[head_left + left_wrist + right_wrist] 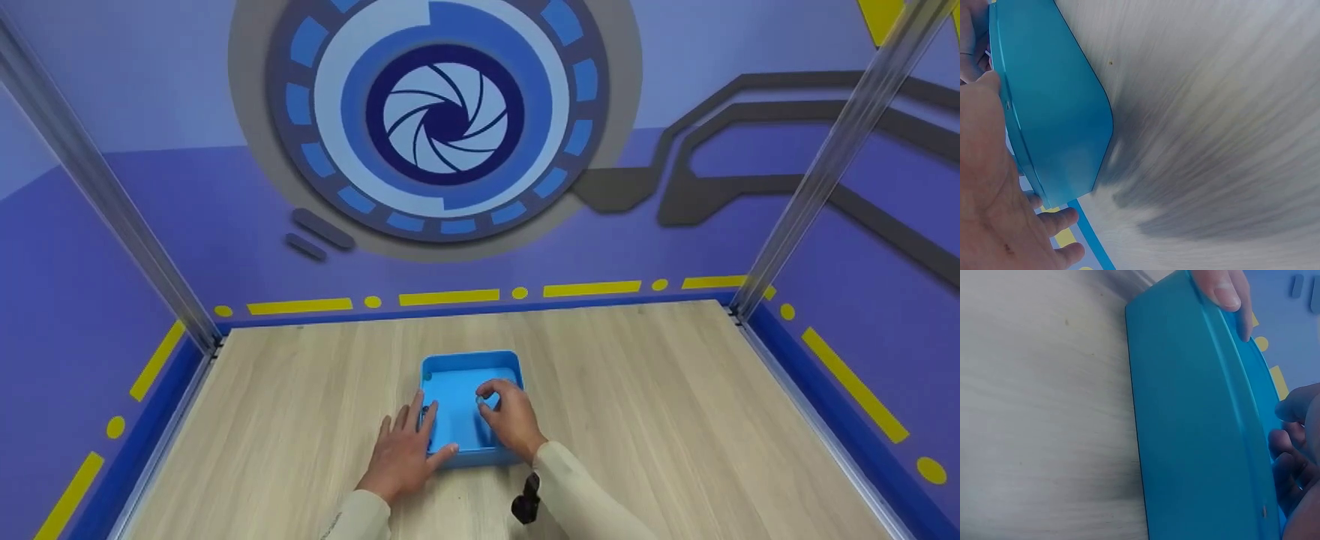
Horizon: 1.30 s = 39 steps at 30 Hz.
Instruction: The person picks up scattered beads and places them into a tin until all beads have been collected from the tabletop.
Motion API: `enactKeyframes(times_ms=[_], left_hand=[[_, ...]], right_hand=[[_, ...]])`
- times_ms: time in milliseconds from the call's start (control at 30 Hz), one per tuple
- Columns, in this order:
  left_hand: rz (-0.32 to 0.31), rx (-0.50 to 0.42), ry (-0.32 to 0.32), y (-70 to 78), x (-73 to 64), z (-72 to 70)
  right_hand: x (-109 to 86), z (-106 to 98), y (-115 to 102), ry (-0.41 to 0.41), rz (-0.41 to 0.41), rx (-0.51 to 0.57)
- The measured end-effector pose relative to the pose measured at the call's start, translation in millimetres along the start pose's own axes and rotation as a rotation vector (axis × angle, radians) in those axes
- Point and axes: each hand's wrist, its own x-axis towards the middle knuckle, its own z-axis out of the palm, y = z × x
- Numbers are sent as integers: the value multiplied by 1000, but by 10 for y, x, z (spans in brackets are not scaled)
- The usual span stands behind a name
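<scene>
A shallow blue plastic box [469,375] sits on the wooden table, its open side up. My left hand [401,457] rests over its near left corner with fingers spread, the thumb along the near rim. Over the right part of the box, my right hand [514,416] pinches a small pale piece [480,400] between thumb and forefinger; I cannot tell its kind. Inside, a small dark green piece [427,376] lies in the far left corner. Another small dark item [425,409] shows beside my left fingers. The right wrist view shows curled right-hand fingers [1292,450] just inside the box's rim.
The wooden tabletop [660,405] spreads around the box on all sides. Purple printed panels [172,225] stand at the back and both sides, with metal posts [825,157] at the back corners. A black device [526,501] hangs at the right wrist.
</scene>
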Motion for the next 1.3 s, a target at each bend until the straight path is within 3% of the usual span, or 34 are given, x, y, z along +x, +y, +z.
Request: enactKeyframes(times_ms=[400, 633, 1067, 1300], left_hand=[[-9, -1, -5, 13, 6, 6], [7, 19, 4, 27, -7, -11], [14, 28, 3, -5, 7, 11], [9, 11, 7, 0, 11, 25]], right_hand=[[4, -18, 12, -6, 16, -12], [3, -28, 25, 8, -20, -9], [-19, -77, -34, 2, 14, 64], [-37, -161, -45, 45, 3, 148]])
